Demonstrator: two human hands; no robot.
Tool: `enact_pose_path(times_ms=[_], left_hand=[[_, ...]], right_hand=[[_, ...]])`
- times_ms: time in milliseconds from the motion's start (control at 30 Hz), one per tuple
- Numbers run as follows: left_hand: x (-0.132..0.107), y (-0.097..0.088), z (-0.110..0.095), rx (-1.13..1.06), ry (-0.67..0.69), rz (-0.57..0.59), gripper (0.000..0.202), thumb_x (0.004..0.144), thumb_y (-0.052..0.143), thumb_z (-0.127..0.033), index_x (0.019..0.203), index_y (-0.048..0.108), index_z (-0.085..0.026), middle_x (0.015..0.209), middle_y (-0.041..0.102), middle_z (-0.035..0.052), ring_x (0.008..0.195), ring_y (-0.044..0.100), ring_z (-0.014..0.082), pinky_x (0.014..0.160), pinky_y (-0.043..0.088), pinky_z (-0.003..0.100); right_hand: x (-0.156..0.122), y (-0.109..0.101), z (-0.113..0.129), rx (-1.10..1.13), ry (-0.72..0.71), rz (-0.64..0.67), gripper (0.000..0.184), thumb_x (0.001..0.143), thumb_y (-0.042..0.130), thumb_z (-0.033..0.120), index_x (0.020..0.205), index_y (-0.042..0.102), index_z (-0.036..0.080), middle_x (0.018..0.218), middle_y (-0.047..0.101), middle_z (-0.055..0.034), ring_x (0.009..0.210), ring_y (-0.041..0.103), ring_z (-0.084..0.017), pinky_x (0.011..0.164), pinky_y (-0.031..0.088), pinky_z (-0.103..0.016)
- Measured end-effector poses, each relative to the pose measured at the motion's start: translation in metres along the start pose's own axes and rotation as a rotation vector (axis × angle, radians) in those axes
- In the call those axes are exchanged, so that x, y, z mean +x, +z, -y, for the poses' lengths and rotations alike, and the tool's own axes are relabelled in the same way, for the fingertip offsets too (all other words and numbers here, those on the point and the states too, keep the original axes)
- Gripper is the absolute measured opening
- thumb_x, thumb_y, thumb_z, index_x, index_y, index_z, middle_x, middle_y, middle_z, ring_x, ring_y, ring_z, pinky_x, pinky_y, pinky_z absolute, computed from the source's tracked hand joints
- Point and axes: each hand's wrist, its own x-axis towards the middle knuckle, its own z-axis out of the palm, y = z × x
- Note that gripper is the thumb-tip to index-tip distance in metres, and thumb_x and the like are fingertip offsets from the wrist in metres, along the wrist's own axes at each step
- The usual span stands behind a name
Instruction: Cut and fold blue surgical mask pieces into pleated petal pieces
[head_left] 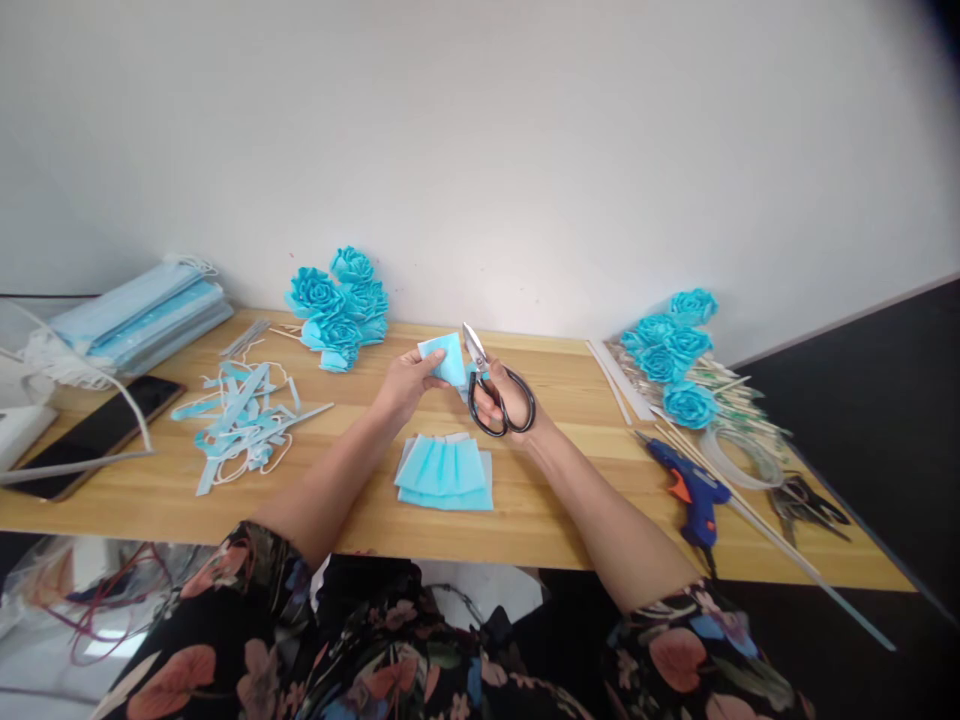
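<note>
My left hand (407, 385) pinches a small folded piece of blue mask fabric (445, 358), held above the middle of the table. Close beside it, my right hand (504, 395) is closed around black-handled scissors (478, 352), their blades pointing up and away from me. A bit of blue material shows between the two hands; which hand bears it I cannot tell. Below them on the table lies a small stack of cut blue mask pieces (444, 470) with pleats.
Cut strips and ear loops (244, 415), a phone (97, 430) and a stack of masks (142, 320) lie left. Blue fabric roses (337, 310) stand behind, and more roses (667, 345) lie right. A blue glue gun (694, 490) and pliers (806, 500) rest near the right edge.
</note>
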Motion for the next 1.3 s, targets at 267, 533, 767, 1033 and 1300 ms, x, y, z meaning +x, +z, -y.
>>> enact_pose_path(times_ms=[267,533,767,1033,1300], left_hand=[[-0.005,0.007,0.005,0.025,-0.008,0.034,0.05,0.054,0.091,-0.044,0.082,0.071,-0.009,0.073,0.071,0.0042,0.061,0.065,0.0124,0.054,0.055,0.024],[-0.017,0.018,0.005,0.09,-0.005,0.114,0.045,0.058,0.089,-0.043,0.084,0.075,-0.01,0.078,0.074,0.0072,0.063,0.066,0.0153,0.059,0.055,0.027],[-0.013,0.013,0.004,0.158,0.047,0.09,0.041,0.061,0.086,-0.049,0.071,0.069,-0.013,0.063,0.064,0.0012,0.053,0.055,0.009,0.047,0.041,0.021],[-0.012,0.011,0.001,0.204,0.081,0.084,0.039,0.065,0.082,-0.049,0.068,0.066,-0.014,0.061,0.061,0.0012,0.053,0.054,0.0091,0.049,0.041,0.021],[-0.012,0.011,0.001,0.215,0.106,0.127,0.039,0.069,0.08,-0.05,0.066,0.063,-0.015,0.061,0.06,0.0006,0.054,0.053,0.009,0.052,0.043,0.021]], right_hand=[[0.007,-0.023,0.015,-0.138,-0.204,-0.36,0.056,0.07,0.08,0.049,0.116,0.062,0.024,0.066,0.061,0.0049,0.061,0.061,-0.013,0.064,0.055,-0.027],[0.003,-0.008,0.01,-0.304,-0.138,-0.228,0.052,0.064,0.084,0.04,0.108,0.06,0.025,0.074,0.061,0.005,0.058,0.055,-0.011,0.053,0.048,-0.023],[0.007,-0.019,0.005,-0.298,-0.156,-0.288,0.045,0.069,0.079,0.038,0.108,0.059,0.026,0.069,0.053,0.0073,0.054,0.049,-0.009,0.049,0.042,-0.021],[0.007,-0.021,0.007,-0.292,-0.189,-0.265,0.046,0.07,0.079,0.036,0.11,0.059,0.025,0.069,0.049,0.008,0.055,0.045,-0.008,0.051,0.039,-0.022],[0.007,-0.02,0.007,-0.271,-0.196,-0.276,0.049,0.068,0.08,0.034,0.111,0.06,0.024,0.069,0.05,0.0074,0.057,0.046,-0.009,0.051,0.039,-0.022]])
